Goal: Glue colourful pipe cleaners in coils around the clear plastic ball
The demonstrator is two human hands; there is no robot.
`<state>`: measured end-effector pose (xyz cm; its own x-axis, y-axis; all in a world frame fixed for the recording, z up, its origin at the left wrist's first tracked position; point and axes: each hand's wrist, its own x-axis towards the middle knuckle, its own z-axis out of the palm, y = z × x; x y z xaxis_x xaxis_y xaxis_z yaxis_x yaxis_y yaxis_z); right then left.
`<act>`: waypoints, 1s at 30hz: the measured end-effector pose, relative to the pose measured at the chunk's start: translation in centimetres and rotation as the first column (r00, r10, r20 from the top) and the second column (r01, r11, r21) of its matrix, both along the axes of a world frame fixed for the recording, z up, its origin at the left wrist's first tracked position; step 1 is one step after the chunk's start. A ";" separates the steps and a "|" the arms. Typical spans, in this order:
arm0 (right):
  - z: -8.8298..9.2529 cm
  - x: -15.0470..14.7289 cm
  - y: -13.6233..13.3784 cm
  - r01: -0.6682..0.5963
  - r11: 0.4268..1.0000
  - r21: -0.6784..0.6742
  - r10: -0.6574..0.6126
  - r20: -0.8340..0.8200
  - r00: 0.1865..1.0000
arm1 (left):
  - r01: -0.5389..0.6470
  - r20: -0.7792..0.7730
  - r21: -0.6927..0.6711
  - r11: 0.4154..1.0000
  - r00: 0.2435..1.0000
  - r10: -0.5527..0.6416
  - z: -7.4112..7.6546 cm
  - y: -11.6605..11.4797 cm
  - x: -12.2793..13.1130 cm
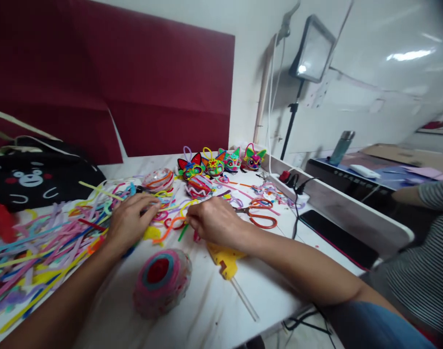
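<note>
My left hand [133,219] is curled over the near edge of a pile of coloured pipe cleaners [43,242]. Its thumb and fingertips come close together, and I cannot make out what is between them. My right hand [214,222] is closed in a pinch above the table. An orange pipe cleaner [169,230] and a yellow one run up to its fingertips, but what it grips is hidden. Below the hands lies a round ball [163,281] with pink, blue and red rings. Under my right wrist is a yellow glue gun [221,257] with a clear glue stick protruding.
Orange-handled scissors [261,213] lie right of my right hand, near a black phone [338,237]. Several animal-face ornaments [214,165] stand at the back. A power strip [289,184] with cables lines the right edge. A black bag [43,172] is left; a person in stripes [425,261] is right.
</note>
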<state>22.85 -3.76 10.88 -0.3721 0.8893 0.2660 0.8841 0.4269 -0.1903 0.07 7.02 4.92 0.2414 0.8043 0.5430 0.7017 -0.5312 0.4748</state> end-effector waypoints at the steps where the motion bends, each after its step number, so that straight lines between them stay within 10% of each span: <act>1: -0.3 0.1 0.3 0.015 1.000 0.014 -0.014 -0.011 1.000 | 0.042 0.016 -0.051 0.998 0.999 -0.041 0.1 -0.2 0.2; 7: -1.4 0.7 2.0 0.050 0.994 0.102 -0.040 -0.097 0.994 | 0.248 0.099 -0.301 0.921 0.968 -0.229 0.8 -2.1 2.3; 20: -1.9 1.5 2.8 0.037 0.993 0.116 -0.037 0.001 0.999 | -0.027 -0.028 -0.263 0.964 0.999 0.020 0.2 0.0 0.0; 30: -1.1 2.6 3.9 0.088 0.996 0.004 -0.088 0.018 0.996 | 0.050 0.094 -0.345 0.937 0.995 -0.019 0.4 -0.4 0.4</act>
